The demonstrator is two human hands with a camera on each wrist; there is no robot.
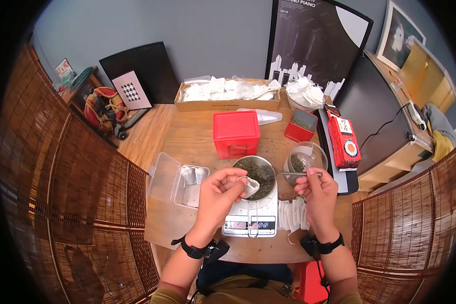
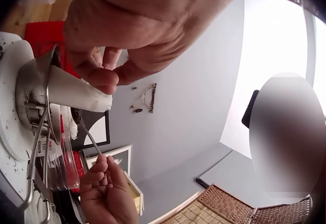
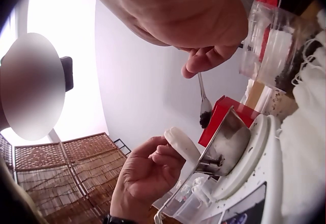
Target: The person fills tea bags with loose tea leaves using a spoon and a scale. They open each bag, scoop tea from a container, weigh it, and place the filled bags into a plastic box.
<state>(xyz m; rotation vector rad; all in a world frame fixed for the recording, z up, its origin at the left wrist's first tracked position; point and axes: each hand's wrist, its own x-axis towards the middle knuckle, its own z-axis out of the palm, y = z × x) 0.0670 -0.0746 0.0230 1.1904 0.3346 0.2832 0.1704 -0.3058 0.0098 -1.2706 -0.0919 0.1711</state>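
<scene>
The left hand (image 1: 219, 195) pinches the rim of a white pouch (image 1: 251, 188), held over a metal pan (image 1: 262, 163) of dark dried leaves. In the left wrist view the pouch (image 2: 81, 93) hangs from the left fingertips (image 2: 108, 81). The right hand (image 1: 319, 195) pinches the handle of a spoon (image 1: 294, 174); its bowl is near the pan. Dark leaves sit in the spoon's bowl (image 3: 205, 118) in the right wrist view, beside and apart from the pouch (image 3: 182, 143). The pan rests on a white scale (image 1: 266, 205).
A clear box (image 1: 187, 197) with filled pouches lies left. Behind the pan stand a red canister (image 1: 235, 133) and a long box (image 1: 228, 105) of white pouches. Rightward are a clear jar (image 1: 316, 152), a red tin (image 1: 300, 133), a red packet (image 1: 343, 142) and a row of white pouches (image 1: 292, 214).
</scene>
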